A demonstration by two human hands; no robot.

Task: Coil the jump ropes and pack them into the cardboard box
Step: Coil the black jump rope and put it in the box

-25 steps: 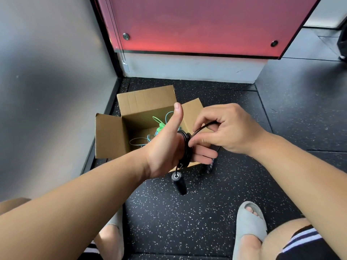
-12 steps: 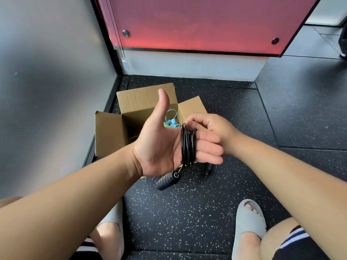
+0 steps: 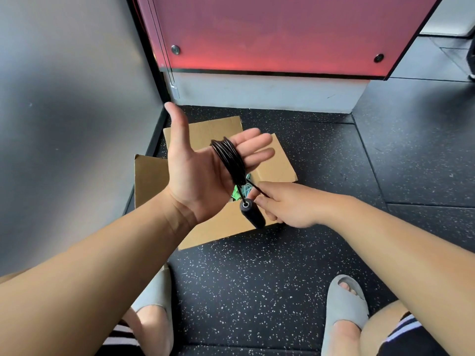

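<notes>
Beside a grey wall, the cardboard box is sitting open on the speckled floor. Above it the left hand is lying flat, fingers straight, the black jump rope coiling crosswise round them, its handle dangling downward. The right hand is pinching the loose strand

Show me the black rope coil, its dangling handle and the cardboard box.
black rope coil (image 3: 229, 160), head view, middle of the loops.
handle (image 3: 252, 215), head view, middle of its barrel.
cardboard box (image 3: 150, 177), head view, left flap.
</notes>
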